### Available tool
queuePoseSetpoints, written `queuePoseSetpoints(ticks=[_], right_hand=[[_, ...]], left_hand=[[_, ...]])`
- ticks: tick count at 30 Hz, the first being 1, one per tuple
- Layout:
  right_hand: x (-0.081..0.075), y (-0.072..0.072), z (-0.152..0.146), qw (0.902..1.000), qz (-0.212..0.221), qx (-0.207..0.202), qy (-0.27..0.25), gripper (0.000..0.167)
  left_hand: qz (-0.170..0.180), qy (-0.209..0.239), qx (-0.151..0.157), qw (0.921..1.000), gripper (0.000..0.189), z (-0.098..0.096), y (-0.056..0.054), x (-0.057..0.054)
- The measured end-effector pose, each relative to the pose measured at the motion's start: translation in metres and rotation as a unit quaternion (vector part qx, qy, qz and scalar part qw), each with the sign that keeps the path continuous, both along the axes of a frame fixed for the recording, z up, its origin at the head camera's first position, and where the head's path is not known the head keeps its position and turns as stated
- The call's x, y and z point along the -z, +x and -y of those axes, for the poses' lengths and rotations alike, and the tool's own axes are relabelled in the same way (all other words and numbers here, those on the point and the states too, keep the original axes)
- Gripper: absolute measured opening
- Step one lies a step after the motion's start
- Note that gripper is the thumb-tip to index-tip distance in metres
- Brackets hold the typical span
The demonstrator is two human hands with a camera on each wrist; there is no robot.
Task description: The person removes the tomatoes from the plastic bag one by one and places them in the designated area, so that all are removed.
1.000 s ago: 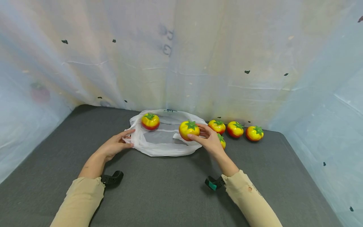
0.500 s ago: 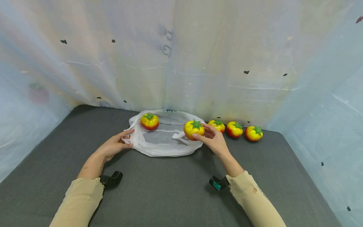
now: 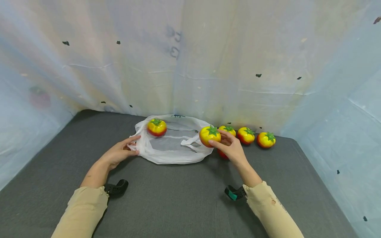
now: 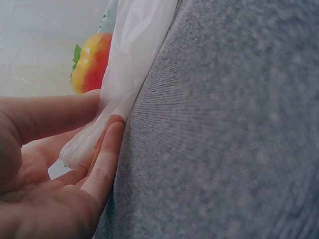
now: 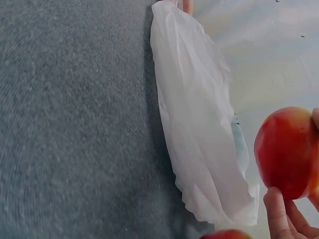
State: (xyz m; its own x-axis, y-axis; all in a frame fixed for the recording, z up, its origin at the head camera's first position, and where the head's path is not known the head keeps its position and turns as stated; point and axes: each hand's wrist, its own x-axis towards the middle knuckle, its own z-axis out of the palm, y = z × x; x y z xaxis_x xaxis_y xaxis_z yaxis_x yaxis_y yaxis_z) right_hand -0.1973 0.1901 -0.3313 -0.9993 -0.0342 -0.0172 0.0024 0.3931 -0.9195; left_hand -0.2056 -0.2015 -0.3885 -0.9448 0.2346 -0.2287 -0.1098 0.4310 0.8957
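Note:
A white plastic bag [image 3: 171,158] lies spread on the table with its mouth facing up. My left hand [image 3: 117,153] pinches the bag's left edge between thumb and fingers, gathering the film [image 4: 82,144] in the left wrist view. My right hand [image 3: 230,148] holds a yellow-and-red tomato [image 3: 209,136] with a green leafy top, raised at the bag's right rim. The red underside of that held tomato [image 5: 286,152] shows in the right wrist view. Another tomato [image 3: 156,127] appears within the bag's mouth at its left side.
To the right of the bag stand three tomatoes in a row: a near one [image 3: 227,130], a middle one [image 3: 245,135] and a far one [image 3: 266,140]. One more tomato [image 3: 222,154] is mostly hidden beneath my right hand. Pale plastic sheeting [image 3: 214,66] rises behind the dark grey table [image 3: 175,198].
My right hand has moved to the right with the tomato, from over the bag's mouth to its right rim. My left hand keeps its hold on the bag.

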Motion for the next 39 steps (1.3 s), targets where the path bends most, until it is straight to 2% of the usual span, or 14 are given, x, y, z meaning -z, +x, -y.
queuePoseSetpoints(ticks=[12,21,39], right_hand=[[-0.002,0.001,-0.015,0.9997,0.014,0.013,-0.011,0.065],[-0.009,0.004,-0.025,0.9988,0.022,0.03,-0.03,0.067],[-0.016,0.013,-0.064,0.9966,0.014,0.08,-0.008,0.075]], left_hand=[[-0.001,0.005,0.002,1.0,0.071,-0.001,-0.002,-0.001],[-0.009,0.003,0.005,0.9999,0.07,0.002,-0.002,-0.002],[-0.002,-0.002,0.01,0.9999,0.071,0.003,-0.001,-0.001]])
